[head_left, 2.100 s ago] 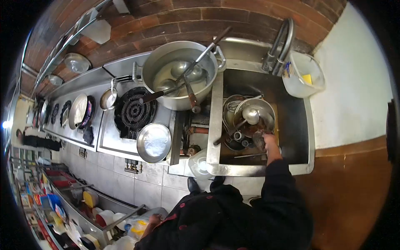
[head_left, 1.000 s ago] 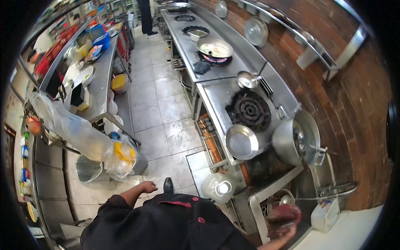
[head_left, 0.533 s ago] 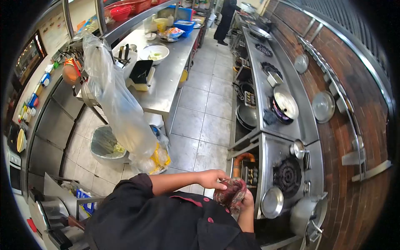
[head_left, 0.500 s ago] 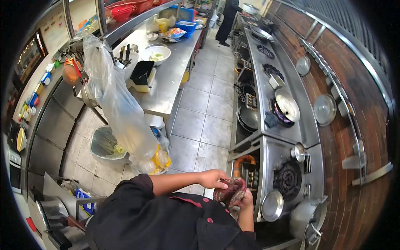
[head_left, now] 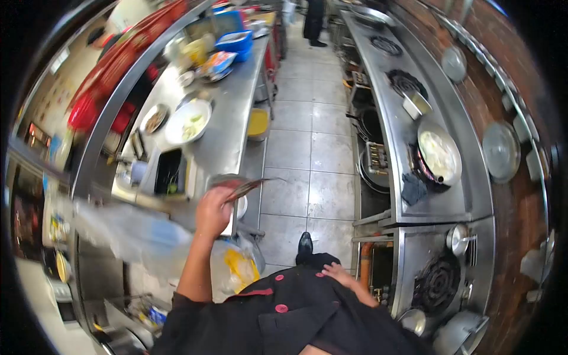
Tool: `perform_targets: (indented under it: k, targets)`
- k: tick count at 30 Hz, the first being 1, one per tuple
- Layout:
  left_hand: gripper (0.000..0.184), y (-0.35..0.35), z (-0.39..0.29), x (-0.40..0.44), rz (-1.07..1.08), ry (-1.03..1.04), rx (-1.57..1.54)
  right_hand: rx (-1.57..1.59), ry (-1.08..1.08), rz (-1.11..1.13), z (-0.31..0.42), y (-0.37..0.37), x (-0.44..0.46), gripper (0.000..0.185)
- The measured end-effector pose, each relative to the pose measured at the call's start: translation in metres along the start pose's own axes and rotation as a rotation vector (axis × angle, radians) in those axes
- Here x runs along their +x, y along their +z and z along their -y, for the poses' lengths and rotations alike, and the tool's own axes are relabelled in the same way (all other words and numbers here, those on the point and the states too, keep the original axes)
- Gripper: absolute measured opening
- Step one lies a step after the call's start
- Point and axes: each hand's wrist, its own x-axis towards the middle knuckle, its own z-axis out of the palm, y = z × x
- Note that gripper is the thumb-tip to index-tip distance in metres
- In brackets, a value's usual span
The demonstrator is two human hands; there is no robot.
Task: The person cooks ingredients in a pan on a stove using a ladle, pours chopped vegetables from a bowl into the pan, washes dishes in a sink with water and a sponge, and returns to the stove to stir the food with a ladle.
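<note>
No text, brand, number or sign could be read. Beyond the left hand (head_left: 214, 213), on the metal table (head_left: 228, 121), an orange, white and blue packet (head_left: 218, 63) was seen, its surface too blurred for any lettering to be made out. Between the left forearm and the right hand (head_left: 338, 273), only plain yellow areas could be distinguished on a plastic bag (head_left: 241, 269). Left of the left hand, a blue-and-white package (head_left: 157, 315) was too smeared to be deciphered.

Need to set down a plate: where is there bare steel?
Left table: the aisle edge beside the white bowl. Right range: a smaller strip just this side of the pan and dark cloth. Crowded: around the blue tub, and the table's near end, partly hidden by the left hand and reddish item.
</note>
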Motion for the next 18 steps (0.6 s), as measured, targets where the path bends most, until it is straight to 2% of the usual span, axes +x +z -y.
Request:
perform_targets:
  k: [1, 2, 3, 4, 5, 6, 7, 8, 10, 13, 14, 15, 16, 17, 18]
  targets:
    - [0.031, 0.005, 0.012, 0.007, 0.105, -0.051, 0.159, 0.005, -0.093, 0.084, 0.028, -0.042, 0.002, 0.053]
    - [0.032, 0.009, 0.012, 0.005, 0.124, -0.043, 0.239, 0.230, 0.142, 0.220, 0.043, -0.079, 0.024, 0.058]
    - [0.034, 0.014, 0.010, -0.001, 0.138, -0.048, 0.317, 0.440, 0.175, 0.137, 0.082, -0.134, 0.024, 0.058]
    - [0.042, 0.019, 0.005, -0.005, 0.271, -0.137, 0.098, 0.538, 0.116, -0.078, 0.068, -0.156, 0.048, 0.061]
    - [0.050, 0.023, -0.002, -0.017, 0.409, -0.249, -0.122, 1.334, -0.015, -0.083, 0.071, -0.184, 0.076, 0.071]
    - [0.056, 0.052, -0.003, -0.062, 0.674, -0.334, -0.254, 1.923, -0.415, 0.213, 0.141, -0.278, 0.067, 0.081]
    - [0.061, 0.090, 0.009, -0.086, 0.922, -0.393, -0.399, 1.923, -0.473, 0.175, 0.162, -0.311, 0.083, 0.088]
    - [0.061, 0.091, 0.006, -0.095, 0.902, -0.389, -0.395, 1.913, -0.530, 0.163, 0.183, -0.326, 0.071, 0.088]
    - [0.062, 0.094, 0.031, -0.056, 0.949, -0.285, -0.614, 1.932, -0.527, 0.165, 0.211, -0.369, 0.114, 0.089]
    - [0.063, 0.090, 0.046, -0.025, 0.967, -0.072, -0.962, 1.787, -0.579, 0.255, 0.222, -0.378, 0.144, 0.086]
    - [0.063, 0.066, 0.021, -0.002, 1.051, -0.470, -1.236, 1.688, -0.407, 0.199, 0.206, -0.353, 0.140, 0.084]
    - [0.063, 0.063, 0.015, 0.050, 1.073, -0.821, -1.515, 1.524, -0.272, 0.123, 0.195, -0.355, 0.162, 0.082]
    - [0.064, 0.071, 0.027, 0.069, 1.041, -0.530, -1.375, 1.160, -0.181, 0.099, 0.180, -0.331, 0.171, 0.075]
    - [0.064, 0.074, 0.033, 0.070, 1.040, -0.530, -1.376, 1.151, -0.221, 0.139, 0.171, -0.321, 0.176, 0.070]
    - [0.064, 0.090, 0.050, 0.097, 1.057, -0.428, -1.398, 0.393, 0.137, 0.274, 0.136, -0.272, 0.178, 0.063]
